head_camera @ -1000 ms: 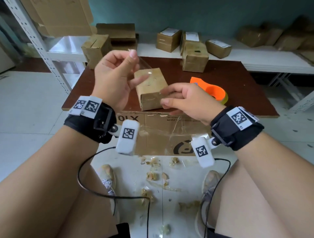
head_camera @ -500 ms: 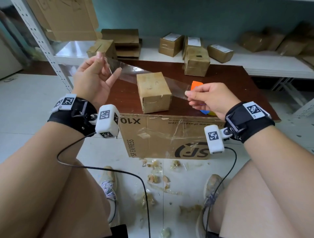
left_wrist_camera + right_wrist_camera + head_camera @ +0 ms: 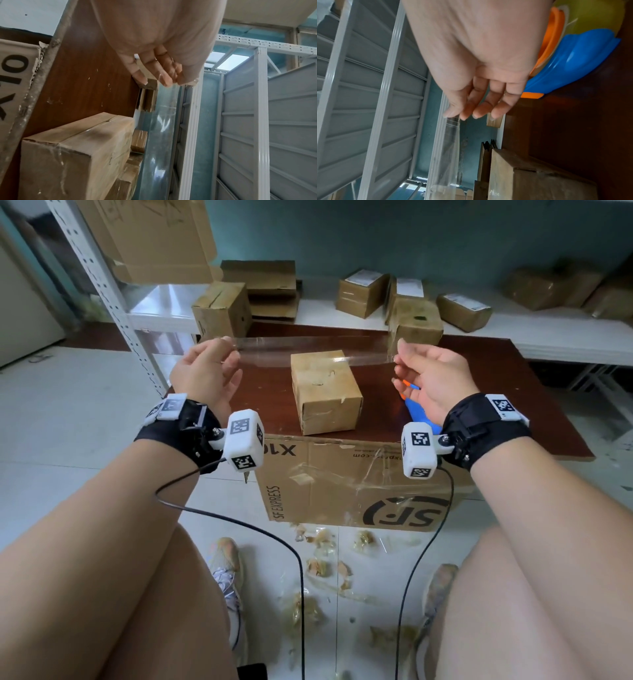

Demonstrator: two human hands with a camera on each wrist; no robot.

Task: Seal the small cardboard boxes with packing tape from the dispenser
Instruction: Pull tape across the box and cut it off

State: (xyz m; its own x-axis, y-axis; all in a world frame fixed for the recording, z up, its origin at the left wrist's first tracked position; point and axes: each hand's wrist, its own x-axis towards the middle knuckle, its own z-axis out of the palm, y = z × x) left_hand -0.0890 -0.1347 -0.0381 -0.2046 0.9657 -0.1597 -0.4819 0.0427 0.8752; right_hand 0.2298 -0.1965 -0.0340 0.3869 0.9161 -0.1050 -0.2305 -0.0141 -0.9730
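A small cardboard box [image 3: 325, 392] stands upright near the front edge of the dark wooden table [image 3: 486, 412]. A clear strip of packing tape [image 3: 315, 349] stretches level above the box's top, apart from it. My left hand [image 3: 205, 368] pinches the strip's left end between thumb and fingertips [image 3: 169, 79]. My right hand [image 3: 428, 374] pinches the right end [image 3: 453, 115]. The tape strip [image 3: 161, 135] runs away from the left hand, past the box [image 3: 73, 155]. The orange and blue tape dispenser [image 3: 570, 54] lies on the table behind my right hand, mostly hidden in the head view.
Two more small boxes [image 3: 221, 309] [image 3: 416, 323] stand at the table's back edge. Several labelled boxes sit on the white shelf [image 3: 565, 344] behind. A large SF Express carton [image 3: 356, 484] leans under the table front. A metal rack post [image 3: 106, 285] rises at left. Tape scraps litter the floor.
My hands moved apart from the box and pulled the tape strip out taut. The strip went from slanted to level above the box.
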